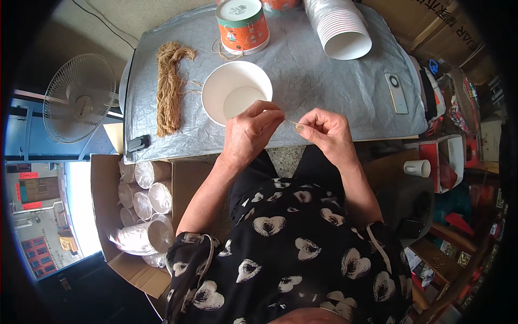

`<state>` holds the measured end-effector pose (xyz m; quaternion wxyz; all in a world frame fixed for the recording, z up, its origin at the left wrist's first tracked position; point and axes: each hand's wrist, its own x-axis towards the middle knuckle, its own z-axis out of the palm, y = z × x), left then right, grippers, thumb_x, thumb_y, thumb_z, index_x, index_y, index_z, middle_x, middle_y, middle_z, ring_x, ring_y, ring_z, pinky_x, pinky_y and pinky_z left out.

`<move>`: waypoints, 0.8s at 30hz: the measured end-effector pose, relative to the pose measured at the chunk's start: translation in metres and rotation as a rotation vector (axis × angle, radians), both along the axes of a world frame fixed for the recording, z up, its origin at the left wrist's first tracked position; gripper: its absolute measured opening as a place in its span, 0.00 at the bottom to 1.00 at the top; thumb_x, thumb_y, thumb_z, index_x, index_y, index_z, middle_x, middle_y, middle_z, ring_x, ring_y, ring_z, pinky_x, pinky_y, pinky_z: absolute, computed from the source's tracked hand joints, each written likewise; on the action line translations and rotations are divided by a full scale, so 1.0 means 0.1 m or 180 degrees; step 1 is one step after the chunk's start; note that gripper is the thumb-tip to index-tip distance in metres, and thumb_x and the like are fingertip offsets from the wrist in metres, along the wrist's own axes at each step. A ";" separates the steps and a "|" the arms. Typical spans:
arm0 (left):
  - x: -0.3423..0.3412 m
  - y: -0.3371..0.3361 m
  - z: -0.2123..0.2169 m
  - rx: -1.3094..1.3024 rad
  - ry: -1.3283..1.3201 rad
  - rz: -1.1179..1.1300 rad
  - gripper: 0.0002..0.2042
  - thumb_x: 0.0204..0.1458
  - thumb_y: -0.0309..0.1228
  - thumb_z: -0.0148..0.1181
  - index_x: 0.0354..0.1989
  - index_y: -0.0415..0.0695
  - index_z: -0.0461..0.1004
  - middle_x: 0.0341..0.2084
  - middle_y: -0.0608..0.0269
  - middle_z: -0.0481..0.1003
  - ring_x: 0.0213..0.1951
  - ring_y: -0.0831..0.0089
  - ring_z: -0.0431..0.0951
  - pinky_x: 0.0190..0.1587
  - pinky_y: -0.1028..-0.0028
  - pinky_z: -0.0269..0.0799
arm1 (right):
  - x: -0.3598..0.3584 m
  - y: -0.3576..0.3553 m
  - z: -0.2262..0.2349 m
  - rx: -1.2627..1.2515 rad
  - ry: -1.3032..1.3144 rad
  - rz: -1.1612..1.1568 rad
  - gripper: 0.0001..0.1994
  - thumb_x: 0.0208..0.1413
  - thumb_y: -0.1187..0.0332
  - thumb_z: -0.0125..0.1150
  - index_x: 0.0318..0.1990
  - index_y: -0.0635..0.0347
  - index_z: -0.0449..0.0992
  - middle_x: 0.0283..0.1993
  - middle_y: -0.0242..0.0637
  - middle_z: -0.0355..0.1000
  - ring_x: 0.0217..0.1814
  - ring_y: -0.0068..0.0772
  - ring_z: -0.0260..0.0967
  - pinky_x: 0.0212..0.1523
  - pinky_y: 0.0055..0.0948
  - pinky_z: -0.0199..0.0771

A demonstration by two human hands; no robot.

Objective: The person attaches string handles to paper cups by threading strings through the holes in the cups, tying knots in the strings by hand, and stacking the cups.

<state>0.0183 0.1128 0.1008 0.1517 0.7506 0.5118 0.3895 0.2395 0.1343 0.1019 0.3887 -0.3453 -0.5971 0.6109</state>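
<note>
Black cloth printed with pale hearts (291,254) is filling the near part of the view, and both bare forearms are reaching up from it toward the table. Between the two hands a short, thin strand of twine (291,122) is being held taut just above the near edge of the table (324,81), which is covered in a grey sheet. The left hand (249,132) is pinching one end of the strand with fingertips closed, its knuckles overlapping the near rim of a white paper bowl (229,89). The right hand (326,132) is pinching the other end between thumb and forefinger, the remaining fingers curling loosely inward.

That bowl is sitting upright and open on the table just beyond the left hand. Farther away, an orange and white patterned cup (243,24) is standing upside down with loose twine lying at its base. To the left, a long bundle of tan twine (168,89) is lying lengthwise on the sheet, and a small black clip (138,143) is resting at the near left corner. At the far right a stack of white paper bowls (337,24) is lying on its side, with a white phone (396,93) lying flat nearer the right edge. Below the table on the left, a cardboard box (102,178) is holding sleeves of wrapped bowls (145,208), and a white fan (80,97) is standing beyond it.
</note>
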 end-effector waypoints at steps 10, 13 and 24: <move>-0.05 -0.01 -0.01 -0.0333 0.0069 0.0644 0.04 0.53 0.32 0.70 0.36 0.51 0.86 0.38 0.73 0.82 0.32 0.66 0.84 0.35 0.66 0.79 | 0.15 -0.10 0.19 0.0175 0.0285 -0.0199 0.05 0.60 0.72 0.68 0.35 0.63 0.78 0.26 0.22 0.70 0.26 0.09 0.60 0.27 0.14 0.59; -0.07 -0.02 -0.03 -0.0297 0.0156 0.0869 0.03 0.53 0.33 0.69 0.35 0.52 0.86 0.37 0.73 0.81 0.32 0.66 0.84 0.34 0.66 0.79 | 0.20 -0.11 0.19 0.0175 0.0487 -0.0398 0.05 0.59 0.73 0.68 0.35 0.63 0.77 0.25 0.23 0.68 0.25 0.11 0.57 0.26 0.16 0.55; -0.52 -0.25 0.06 -0.0490 0.0902 0.1211 0.15 0.47 0.42 0.74 0.43 0.55 0.85 0.41 0.69 0.81 0.35 0.63 0.84 0.37 0.63 0.79 | 0.30 -0.01 -0.24 -0.0175 0.0742 -0.1020 0.05 0.63 0.71 0.64 0.43 0.62 0.81 0.41 0.34 0.78 0.44 0.23 0.73 0.48 0.25 0.70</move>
